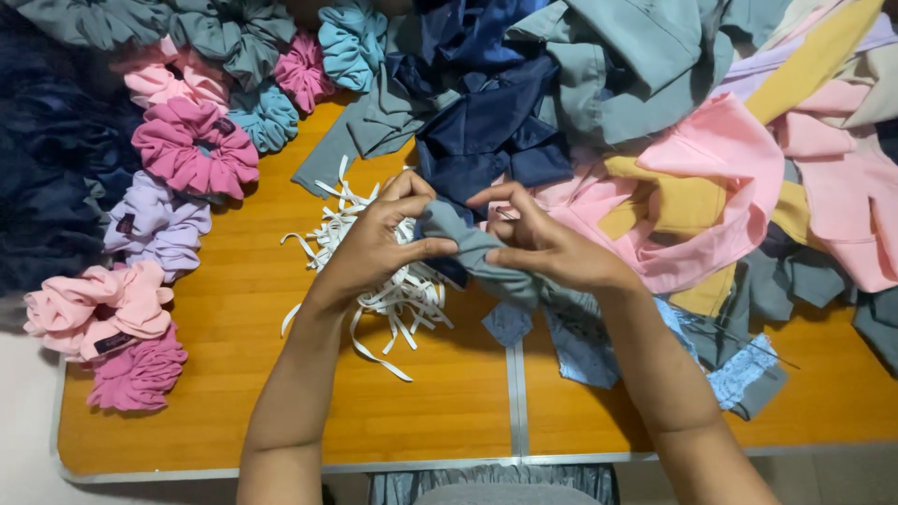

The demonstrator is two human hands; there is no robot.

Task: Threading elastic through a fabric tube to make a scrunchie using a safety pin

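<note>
Both forearms reach up from the lower edge and meet above the middle of the wooden worktop (234,374). The left hand (374,243) curls, its grip pinched on one end of a grey-blue fabric tube (472,248). The right hand (547,248) clamps the tube's other side, fingers bent inward. The tube sits between them, just over a heap of white elastic strips (393,290).

Your left hand (374,245), right hand (543,245): bare, no rings, no watch; forearms uncovered, no sleeves in view.
</note>
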